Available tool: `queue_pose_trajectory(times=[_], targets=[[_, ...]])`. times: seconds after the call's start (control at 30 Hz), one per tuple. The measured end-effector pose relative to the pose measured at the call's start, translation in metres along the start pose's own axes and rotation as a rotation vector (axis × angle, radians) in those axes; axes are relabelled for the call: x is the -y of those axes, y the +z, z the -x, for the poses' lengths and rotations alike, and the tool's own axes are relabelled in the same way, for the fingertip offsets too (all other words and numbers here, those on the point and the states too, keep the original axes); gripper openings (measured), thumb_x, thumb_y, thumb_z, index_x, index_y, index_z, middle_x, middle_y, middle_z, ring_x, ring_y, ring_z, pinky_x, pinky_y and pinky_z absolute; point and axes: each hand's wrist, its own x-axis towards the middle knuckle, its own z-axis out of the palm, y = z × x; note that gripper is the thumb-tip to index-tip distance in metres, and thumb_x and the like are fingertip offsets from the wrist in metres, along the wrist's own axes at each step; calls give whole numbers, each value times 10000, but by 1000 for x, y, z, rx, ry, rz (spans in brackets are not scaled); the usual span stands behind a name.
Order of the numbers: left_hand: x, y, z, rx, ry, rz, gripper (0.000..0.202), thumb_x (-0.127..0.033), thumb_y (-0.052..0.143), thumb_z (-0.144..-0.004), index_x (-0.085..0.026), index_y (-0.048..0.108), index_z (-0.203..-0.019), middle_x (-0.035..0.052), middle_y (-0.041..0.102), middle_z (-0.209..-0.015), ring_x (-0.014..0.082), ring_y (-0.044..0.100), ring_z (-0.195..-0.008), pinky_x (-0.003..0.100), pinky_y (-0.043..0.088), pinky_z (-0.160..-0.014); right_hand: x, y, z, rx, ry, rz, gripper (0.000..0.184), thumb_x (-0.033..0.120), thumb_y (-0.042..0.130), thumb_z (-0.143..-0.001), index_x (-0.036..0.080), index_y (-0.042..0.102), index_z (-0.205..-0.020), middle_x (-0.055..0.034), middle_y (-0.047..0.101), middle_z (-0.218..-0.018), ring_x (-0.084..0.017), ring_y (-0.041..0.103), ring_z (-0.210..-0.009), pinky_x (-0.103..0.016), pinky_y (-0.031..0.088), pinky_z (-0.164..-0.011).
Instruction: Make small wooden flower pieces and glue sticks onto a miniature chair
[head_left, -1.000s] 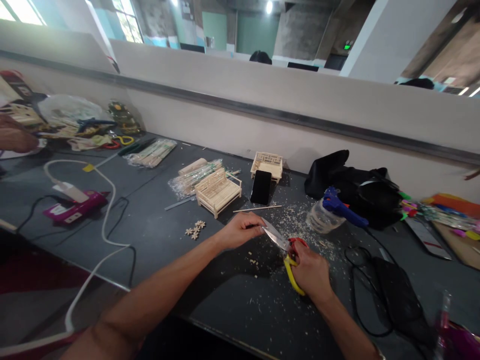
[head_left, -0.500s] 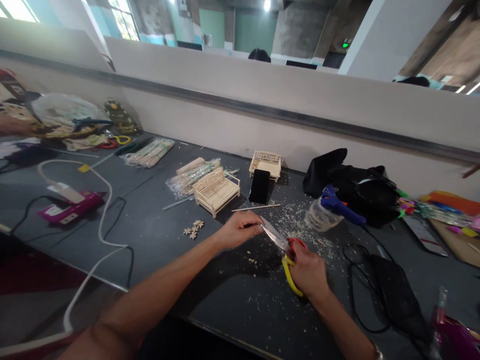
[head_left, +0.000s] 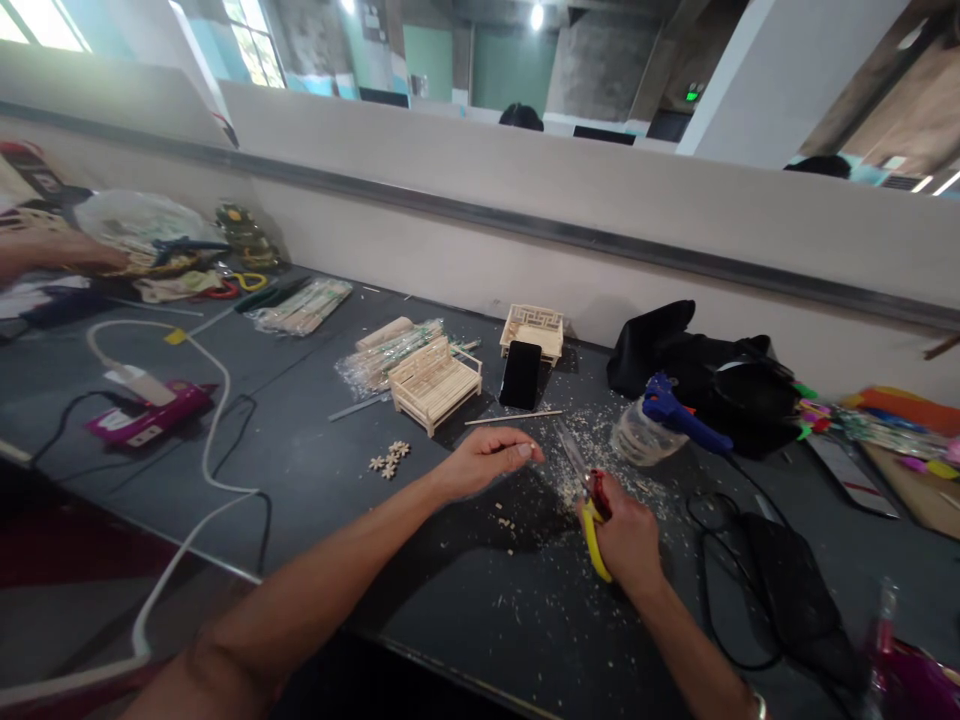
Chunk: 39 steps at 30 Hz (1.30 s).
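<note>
My right hand (head_left: pixel 628 535) grips a pair of scissors (head_left: pixel 576 455) by its red and yellow handles, the blades pointing up and left. My left hand (head_left: pixel 491 462) is closed in a pinch, thumb against fingers; a tiny pale bit shows at the fingertips, too small to name. The blades are apart from the left hand. Beyond it lies a thin wooden stick (head_left: pixel 514 418). A miniature wooden bench (head_left: pixel 436 388) stands to the left, with several small flower-shaped wooden pieces (head_left: pixel 390 460) in front of it. Pale shavings (head_left: pixel 570 490) are scattered beneath the scissors.
A black phone (head_left: pixel 520 376) leans on a second miniature bench (head_left: pixel 534 325). A blue glue gun (head_left: pixel 679 412) rests on a clear plastic tub (head_left: pixel 637 440) at right, before a black bag (head_left: pixel 712 380). A purple power strip (head_left: pixel 157 420) and another person's hand (head_left: pixel 60 250) are at left.
The scissors have moved right and slightly down, away from my left hand. My left hand's fingers have shifted a little to the right. The other person's hand reaches further in.
</note>
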Motion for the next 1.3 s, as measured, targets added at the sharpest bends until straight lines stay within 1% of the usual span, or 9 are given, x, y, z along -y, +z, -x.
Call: queue_pose_trajectory(times=[0.1,0.3,0.4,0.5,0.6,0.77,0.93,1.1,1.3], targets=[[2,2,-1,20,-9,50,515,-635,598,-822,-127,678,-823,-26,490,-616,93,383,-582,241,322,-550,5,0,0,18,-17,52,143,246,509,-819,208,644,-792,-33,680,-591,-176,623,-509,-237,377,-508],[5,5,-3,70,16,97,525,-654,594,-817,-129,626,-797,-9,513,-683,110,431,-650,248,375,-631,8,-1,0,74,-31,124,81,203,506,-731,218,582,-705,-20,649,-565,-167,596,-505,-237,320,-499],[7,4,-3,70,68,39,505,-646,575,-834,-144,618,-814,7,561,-741,127,486,-701,257,417,-688,9,-2,0,91,-29,143,70,187,500,-708,219,555,-679,-10,625,-551,-155,569,-496,-235,296,-502],[9,3,-3,60,123,-55,491,-633,524,-873,-154,621,-825,20,604,-771,137,529,-721,261,443,-706,11,-3,0,99,-18,139,58,186,511,-702,222,539,-668,2,598,-538,-147,547,-495,-235,277,-507],[14,2,-2,15,222,-200,477,-593,466,-922,-156,637,-838,47,654,-807,149,574,-748,269,463,-728,14,-5,0,98,-17,125,57,175,517,-691,223,542,-673,12,569,-526,-142,523,-491,-236,270,-509],[23,5,1,-89,389,-413,352,-438,461,-968,-161,663,-886,87,713,-863,167,631,-797,271,490,-734,20,-7,0,120,20,116,73,160,522,-679,223,550,-705,3,571,-563,-150,519,-530,-240,286,-527],[25,12,1,-136,504,-459,299,-359,470,-973,-167,670,-860,76,725,-778,161,656,-748,271,500,-714,22,-7,0,145,38,109,84,161,537,-679,222,541,-736,-2,569,-597,-163,522,-567,-246,319,-555],[26,17,1,-164,511,-438,318,-370,463,-978,-167,669,-843,75,723,-764,158,668,-744,262,511,-689,22,-4,0,161,26,88,128,149,540,-679,218,529,-786,-20,590,-670,-186,548,-634,-263,364,-602],[31,18,1,-180,509,-430,286,-358,476,-971,-169,668,-875,77,729,-794,159,676,-761,260,519,-683,22,-1,1,195,43,43,170,134,548,-684,218,512,-827,-44,617,-769,-210,577,-738,-286,410,-683]])
